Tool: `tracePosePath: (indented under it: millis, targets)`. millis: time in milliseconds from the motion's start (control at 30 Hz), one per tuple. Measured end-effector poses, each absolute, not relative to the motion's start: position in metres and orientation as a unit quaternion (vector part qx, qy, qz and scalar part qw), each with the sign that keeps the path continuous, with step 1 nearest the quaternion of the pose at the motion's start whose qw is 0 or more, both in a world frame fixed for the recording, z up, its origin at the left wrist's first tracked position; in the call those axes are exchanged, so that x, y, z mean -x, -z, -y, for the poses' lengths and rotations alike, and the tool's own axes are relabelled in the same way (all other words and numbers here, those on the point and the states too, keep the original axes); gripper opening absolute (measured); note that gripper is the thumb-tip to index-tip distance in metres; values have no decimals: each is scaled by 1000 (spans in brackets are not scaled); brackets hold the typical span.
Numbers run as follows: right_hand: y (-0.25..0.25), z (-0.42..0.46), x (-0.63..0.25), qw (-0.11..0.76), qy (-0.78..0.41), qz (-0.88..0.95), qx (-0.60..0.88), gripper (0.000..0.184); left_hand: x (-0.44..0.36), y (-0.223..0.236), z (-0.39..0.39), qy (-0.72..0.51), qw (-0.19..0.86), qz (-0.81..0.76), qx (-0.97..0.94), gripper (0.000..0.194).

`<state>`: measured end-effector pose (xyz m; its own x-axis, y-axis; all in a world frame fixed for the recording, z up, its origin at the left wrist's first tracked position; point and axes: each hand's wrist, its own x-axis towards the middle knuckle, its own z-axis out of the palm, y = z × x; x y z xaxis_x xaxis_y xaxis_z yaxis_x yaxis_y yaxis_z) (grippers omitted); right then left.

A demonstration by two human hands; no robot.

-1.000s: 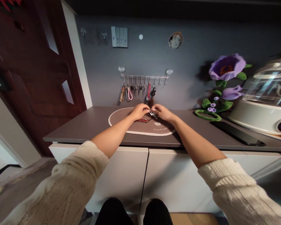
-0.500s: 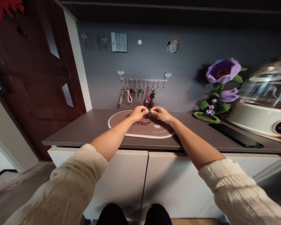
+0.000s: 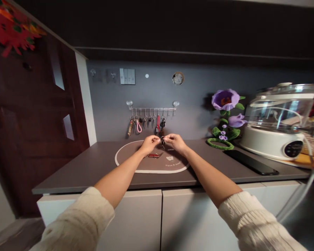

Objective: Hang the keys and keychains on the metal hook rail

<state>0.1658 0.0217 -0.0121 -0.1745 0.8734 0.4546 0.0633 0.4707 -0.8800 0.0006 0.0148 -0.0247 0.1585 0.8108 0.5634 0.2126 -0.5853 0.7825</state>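
Both hands meet above an oval brown mat (image 3: 131,166) on the grey counter. My left hand (image 3: 149,144) and my right hand (image 3: 173,141) each pinch a small bunch of keys on a ring (image 3: 162,141), held between them a little above the mat. A small red key fob (image 3: 154,155) lies on the mat just below my left hand. Behind the hands, a wall rail (image 3: 152,108) carries several hanging keys and fobs.
A black phone (image 3: 251,162) lies flat on the counter to the right. Purple fabric flowers (image 3: 225,115) stand by the wall, with a white appliance with a clear lid (image 3: 277,122) beside them. A dark wooden door (image 3: 28,132) is at the left. White cabinet doors (image 3: 146,223) are below.
My hands have lifted the keys slightly off the mat and stay pinched together. The camera has tilted up, so the counter and hands sit lower in view.
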Motion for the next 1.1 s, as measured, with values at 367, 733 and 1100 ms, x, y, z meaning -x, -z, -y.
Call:
tracePosePath:
  millis: [367, 733, 1100]
  targets:
    - [-11, -34, -175, 615, -449, 556, 334, 32, -1, 32, -18, -523, 299, -383, -700, 25]
    - [-61, -61, -177, 648, -442, 528, 325, 7, 0, 33, -18, -513, 314, -404, -689, 26]
    - [-86, -79, -171, 681, -411, 467, 386, 11, -1, 33, -19, -513, 320, -413, -681, 25]
